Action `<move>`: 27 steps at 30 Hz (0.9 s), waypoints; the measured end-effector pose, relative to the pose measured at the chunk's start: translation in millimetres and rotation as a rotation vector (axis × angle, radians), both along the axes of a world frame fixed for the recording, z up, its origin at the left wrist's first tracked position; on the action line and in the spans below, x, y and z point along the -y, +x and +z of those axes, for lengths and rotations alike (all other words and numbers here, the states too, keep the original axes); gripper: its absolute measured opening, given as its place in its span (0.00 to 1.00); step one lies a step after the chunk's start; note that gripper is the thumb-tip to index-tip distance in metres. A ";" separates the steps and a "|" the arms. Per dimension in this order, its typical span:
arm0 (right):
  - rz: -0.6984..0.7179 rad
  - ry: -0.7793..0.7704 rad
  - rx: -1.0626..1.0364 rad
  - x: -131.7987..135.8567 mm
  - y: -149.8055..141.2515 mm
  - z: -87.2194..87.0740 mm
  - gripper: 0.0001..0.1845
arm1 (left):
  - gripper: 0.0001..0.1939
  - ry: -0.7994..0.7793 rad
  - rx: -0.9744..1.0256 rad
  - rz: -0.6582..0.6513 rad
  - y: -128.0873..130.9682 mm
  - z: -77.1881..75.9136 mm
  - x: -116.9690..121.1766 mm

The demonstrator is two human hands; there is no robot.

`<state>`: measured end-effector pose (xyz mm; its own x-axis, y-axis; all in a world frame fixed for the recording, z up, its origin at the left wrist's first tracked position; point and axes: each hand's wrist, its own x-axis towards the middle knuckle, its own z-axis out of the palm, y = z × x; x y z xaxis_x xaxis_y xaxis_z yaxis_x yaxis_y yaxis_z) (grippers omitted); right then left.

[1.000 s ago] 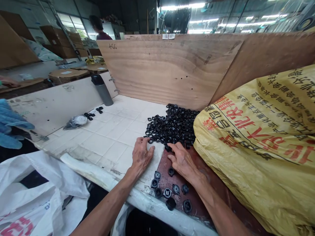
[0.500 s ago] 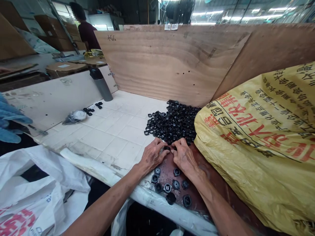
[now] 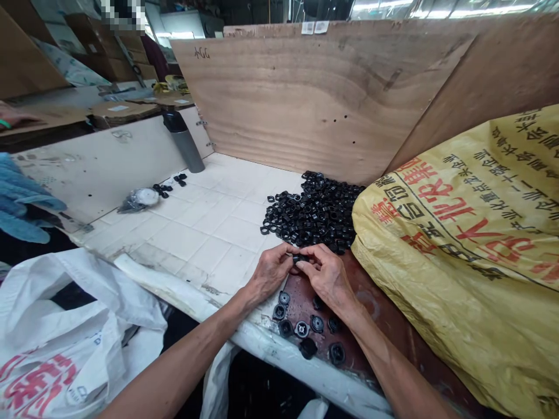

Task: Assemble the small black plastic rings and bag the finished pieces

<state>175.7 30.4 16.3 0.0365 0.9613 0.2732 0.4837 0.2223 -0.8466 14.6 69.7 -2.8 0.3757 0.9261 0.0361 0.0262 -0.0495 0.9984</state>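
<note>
The left hand (image 3: 271, 270) and right hand (image 3: 327, 276) are both partly closed, gripping one small black plastic part (image 3: 300, 258) between them at the near edge of a heap of black plastic rings (image 3: 314, 212). Nine round black fittings (image 3: 317, 323) sit apart on a brown board (image 3: 362, 343) just below the hands.

The left hand (image 3: 271, 272) and right hand (image 3: 326, 276) hold a small black plastic ring (image 3: 300, 258) between them, just below a heap of black rings (image 3: 312, 215) on the tiled worktop (image 3: 196, 224).
</note>
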 end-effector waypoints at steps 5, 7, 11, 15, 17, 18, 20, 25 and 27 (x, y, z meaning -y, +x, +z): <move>0.007 0.103 -0.021 2.6 -0.4 13.8 0.10 | 0.15 -0.164 0.201 -0.078 -4.6 15.8 4.1; 0.026 0.070 -0.072 3.4 0.9 17.5 0.10 | 0.15 -0.188 0.258 -0.080 -5.4 18.4 4.9; -0.022 -0.104 -0.230 3.1 6.2 22.2 0.11 | 0.14 -0.219 0.404 -0.065 -5.4 20.9 4.3; -0.045 -0.203 -0.371 2.4 10.9 24.7 0.12 | 0.17 -0.224 0.490 -0.046 -7.5 24.3 2.2; -0.034 -0.197 -0.456 2.7 10.8 26.1 0.14 | 0.18 -0.249 0.509 -0.047 -8.8 25.2 1.6; -0.027 -0.189 -0.492 3.0 10.2 27.1 0.15 | 0.18 -0.261 0.513 -0.049 -9.2 25.5 1.4; -0.013 -0.184 -0.527 3.7 8.5 29.2 0.18 | 0.16 -0.272 0.513 -0.054 -9.7 26.2 1.5; 0.052 -0.199 -0.471 5.1 5.0 30.8 0.15 | 0.12 -0.226 0.468 -0.040 -9.7 28.3 2.7; 0.080 -0.185 -0.449 5.7 4.3 29.7 0.13 | 0.12 -0.208 0.453 -0.027 -9.7 28.7 3.1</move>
<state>180.0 24.7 46.0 0.0358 0.9968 0.0715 0.0493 0.0697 -0.9963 4.9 66.6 25.8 0.3885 0.9213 0.0169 -0.4111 0.1569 0.8980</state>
